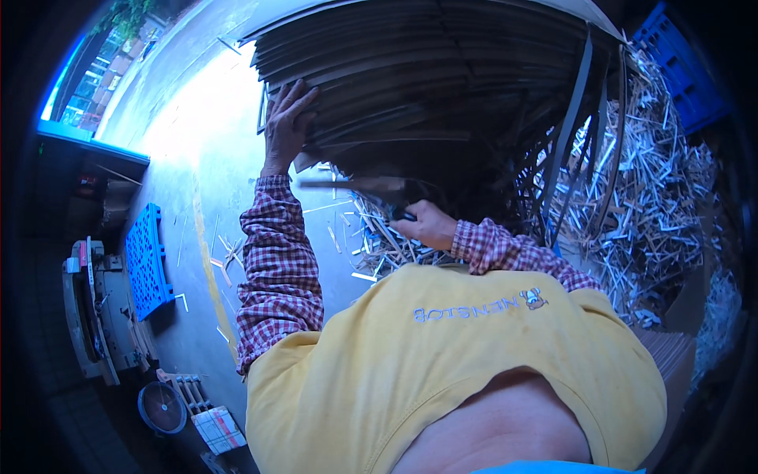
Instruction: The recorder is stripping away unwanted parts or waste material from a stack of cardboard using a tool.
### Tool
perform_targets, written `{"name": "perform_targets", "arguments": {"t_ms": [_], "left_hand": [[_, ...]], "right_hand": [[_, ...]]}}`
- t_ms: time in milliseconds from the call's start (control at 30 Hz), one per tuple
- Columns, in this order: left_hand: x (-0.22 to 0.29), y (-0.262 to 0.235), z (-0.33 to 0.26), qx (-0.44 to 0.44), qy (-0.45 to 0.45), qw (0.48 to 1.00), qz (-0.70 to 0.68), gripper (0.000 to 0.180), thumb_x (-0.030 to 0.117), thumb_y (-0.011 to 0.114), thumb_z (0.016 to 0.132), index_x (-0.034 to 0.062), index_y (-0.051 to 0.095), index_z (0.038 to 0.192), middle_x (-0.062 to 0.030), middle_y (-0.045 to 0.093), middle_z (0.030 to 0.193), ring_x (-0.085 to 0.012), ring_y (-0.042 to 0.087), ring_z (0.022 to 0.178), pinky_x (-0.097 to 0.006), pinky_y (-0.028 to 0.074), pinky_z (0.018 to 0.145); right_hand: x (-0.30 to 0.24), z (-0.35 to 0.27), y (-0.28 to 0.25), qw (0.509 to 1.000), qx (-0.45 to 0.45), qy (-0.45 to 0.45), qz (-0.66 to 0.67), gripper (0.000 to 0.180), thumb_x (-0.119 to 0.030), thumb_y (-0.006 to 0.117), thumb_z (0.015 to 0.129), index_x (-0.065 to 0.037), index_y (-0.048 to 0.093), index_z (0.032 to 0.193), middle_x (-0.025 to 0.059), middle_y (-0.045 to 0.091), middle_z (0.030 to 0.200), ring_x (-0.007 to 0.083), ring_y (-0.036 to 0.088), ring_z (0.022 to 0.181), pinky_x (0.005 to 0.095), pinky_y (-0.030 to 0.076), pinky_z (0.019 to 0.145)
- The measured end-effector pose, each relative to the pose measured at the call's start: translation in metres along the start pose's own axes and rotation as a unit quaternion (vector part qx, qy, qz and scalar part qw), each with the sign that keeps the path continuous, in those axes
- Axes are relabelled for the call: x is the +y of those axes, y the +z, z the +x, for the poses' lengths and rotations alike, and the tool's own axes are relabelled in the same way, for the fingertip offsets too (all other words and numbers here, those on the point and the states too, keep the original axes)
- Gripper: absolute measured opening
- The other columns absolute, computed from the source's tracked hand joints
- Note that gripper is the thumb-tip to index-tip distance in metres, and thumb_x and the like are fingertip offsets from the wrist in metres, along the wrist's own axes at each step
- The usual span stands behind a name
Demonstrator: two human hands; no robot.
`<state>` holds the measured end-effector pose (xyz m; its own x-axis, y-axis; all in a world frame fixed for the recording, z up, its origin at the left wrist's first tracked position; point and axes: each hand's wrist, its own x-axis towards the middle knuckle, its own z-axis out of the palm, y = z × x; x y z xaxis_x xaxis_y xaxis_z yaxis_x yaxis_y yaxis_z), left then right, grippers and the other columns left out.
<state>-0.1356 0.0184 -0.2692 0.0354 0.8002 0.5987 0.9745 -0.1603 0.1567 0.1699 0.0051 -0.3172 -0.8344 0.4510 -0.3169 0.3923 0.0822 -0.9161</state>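
Left hand (pixel 286 122) presses flat on stacked dark curved boards (pixel 410 71); right hand (pixel 426 223) grips a dark-handled blade (pixel 359 184).

Left hand (pixel 288 118) flat against the near edge of a stack of curved dark boards (pixel 426 71), fingers spread. Right hand (pixel 426 223) closed around the dark handle of a blurred blade-like tool (pixel 355 184), just below the stack. Pale wood offcuts (pixel 655 197) heaped at right. Blue plastic pallet (pixel 148 261) on the concrete floor (pixel 205 142), far left.
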Motion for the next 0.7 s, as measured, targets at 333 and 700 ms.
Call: {"name": "perform_targets", "arguments": {"t_ms": [333,700], "left_hand": [[0.088,0.050,-0.101,-0.111,-0.092,0.977,-0.158,0.016,0.014,0.062,0.076,0.0088,0.066,0.091,-0.0097,0.061,0.105,-0.0290,0.055,0.098,-0.039,0.042,0.085],[0.124,0.017,-0.117,0.123,-0.250,0.939,-0.203,0.021,0.021,0.058,0.085,0.0039,0.065,0.095,-0.0125,0.065,0.090,-0.0268,0.062,0.082,-0.035,0.048,0.070]], "right_hand": [[0.016,0.011,-0.087,1.000,0.009,-0.014,-0.017,0.033,-0.033,0.062,0.081,0.001,0.066,0.079,0.0011,0.057,0.062,0.0077,0.050,0.056,0.0243,0.040,0.055],[-0.001,0.026,-0.021,0.988,0.050,-0.064,0.128,0.028,-0.032,0.057,0.084,-0.005,0.058,0.073,0.0008,0.052,0.059,0.0096,0.049,0.055,0.0271,0.039,0.050]]}}
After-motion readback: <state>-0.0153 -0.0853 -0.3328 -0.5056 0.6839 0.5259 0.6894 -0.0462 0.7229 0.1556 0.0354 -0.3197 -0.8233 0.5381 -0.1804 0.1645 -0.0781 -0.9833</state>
